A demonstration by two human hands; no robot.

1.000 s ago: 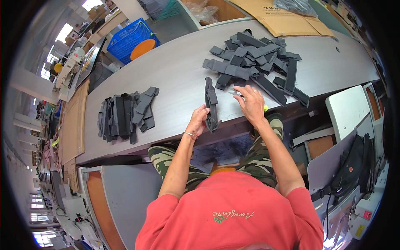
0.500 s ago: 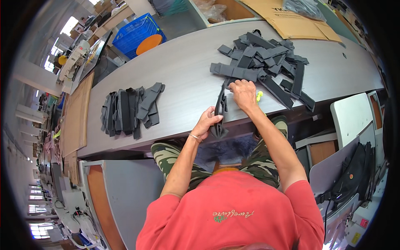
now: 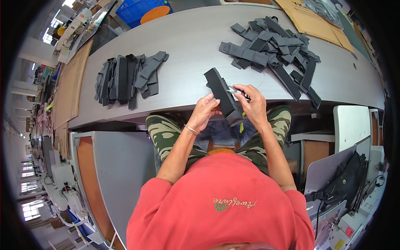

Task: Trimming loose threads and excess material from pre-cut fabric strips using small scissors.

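Observation:
My left hand [image 3: 204, 111] is closed on the edge of a dark grey and black fabric strip [image 3: 221, 92], held slanted over the table's front edge. In my right hand [image 3: 253, 105] is a pair of thread snips [image 3: 231, 90]; their metal blades meet the strip's right side. Something bright yellow [image 3: 241, 126] hangs below that hand. Fingers partly hide the snips' dark handle. To the left, similar strips lie in a fairly neat row [image 3: 125, 79]. A loose, tangled heap of strips [image 3: 275, 46] rests at the right.
The grey table [image 3: 187, 46] spans the space ahead of me. Flattened cardboard [image 3: 314, 25] lies at its far right, with clear plastic [image 3: 323, 11] on it. A blue crate [image 3: 139, 10] and an orange round seat [image 3: 155, 15] stand beyond. A white panel [image 3: 351, 127] rises at right.
The fabric strip has turned from narrow and bunched to a broad face, slanting up-left. My right hand has come down beside it, with the snips' blades now showing. The view has shifted.

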